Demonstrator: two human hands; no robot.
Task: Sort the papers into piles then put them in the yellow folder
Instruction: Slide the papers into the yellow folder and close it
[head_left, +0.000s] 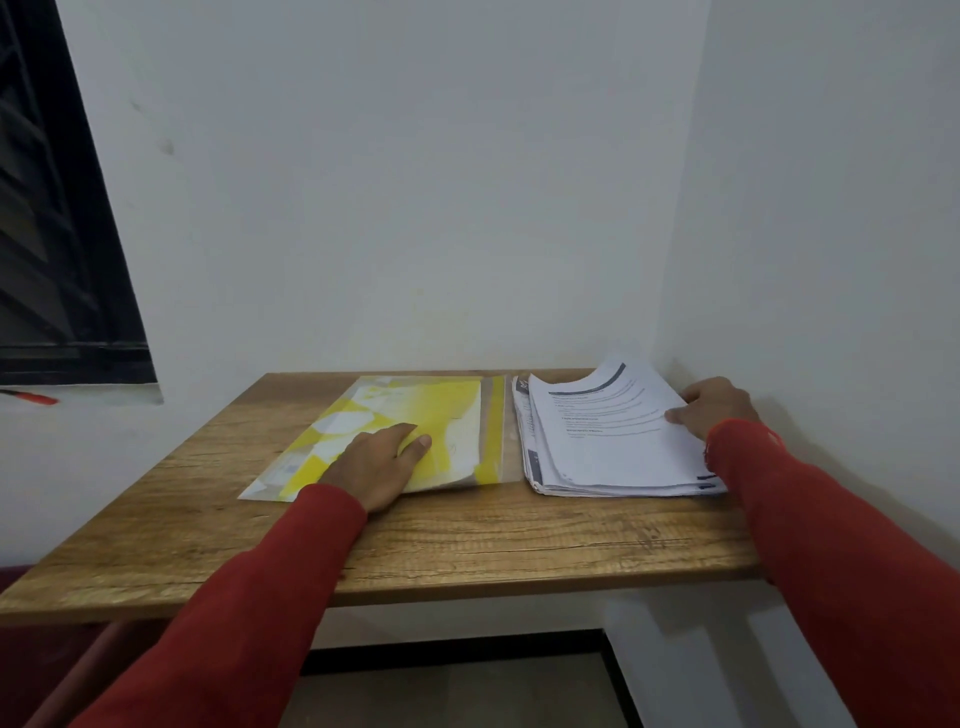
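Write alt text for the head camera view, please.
A person's left hand rests on a yellow folder while the right hand grips a stack of papers, side by side on a wooden table.

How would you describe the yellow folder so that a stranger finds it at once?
On the wooden table against the white wall, the yellow folder lies flat, left of the stack of printed papers. It alone is yellow and translucent, under the left hand.

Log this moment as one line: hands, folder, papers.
left hand: flat on yellow folder | right hand: thumb on top sheet, paper stack | stack beside folder | sorting: not started
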